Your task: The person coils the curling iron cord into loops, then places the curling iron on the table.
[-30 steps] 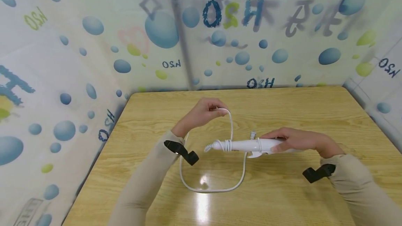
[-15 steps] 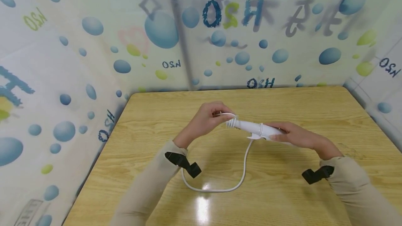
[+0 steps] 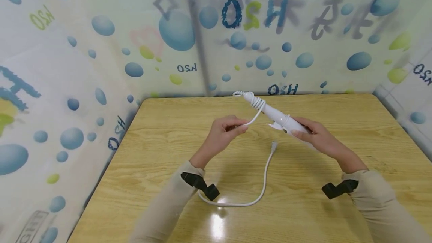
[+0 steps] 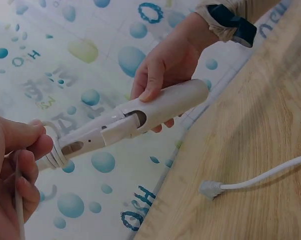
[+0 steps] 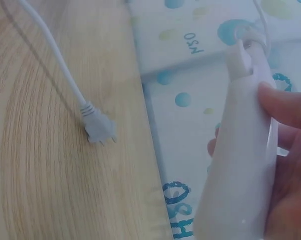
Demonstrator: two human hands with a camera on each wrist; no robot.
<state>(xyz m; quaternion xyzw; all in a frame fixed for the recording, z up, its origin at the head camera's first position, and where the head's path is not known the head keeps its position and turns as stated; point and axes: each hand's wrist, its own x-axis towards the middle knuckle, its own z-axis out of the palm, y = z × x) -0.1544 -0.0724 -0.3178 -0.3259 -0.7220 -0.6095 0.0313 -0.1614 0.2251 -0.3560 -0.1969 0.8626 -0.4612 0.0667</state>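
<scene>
My right hand [image 3: 318, 138] grips a white curling iron [image 3: 275, 113] by its thick end, thumb on top. The tool is raised off the table, its thin end tilted up to the left. Several turns of white cord [image 3: 258, 104] are wound round that thin end. With thumb and fingers my left hand [image 3: 224, 132] pinches the cord a short way from the coils. In the left wrist view the lever [image 4: 121, 129] on the iron's side shows. The cord's loose end lies on the table with its plug [image 3: 273, 146] below the iron.
A wooden table [image 3: 168, 130] is under both hands, with a patterned wall covering [image 3: 216, 63] behind its far edge and more at the sides. The loose cord curves across the front of the table near my left wrist.
The curling iron has swung from level to tilted, its thin end rising up and away. My left hand dipped slightly with the cord, which runs shorter to the coils. The plug has come into plain sight.
</scene>
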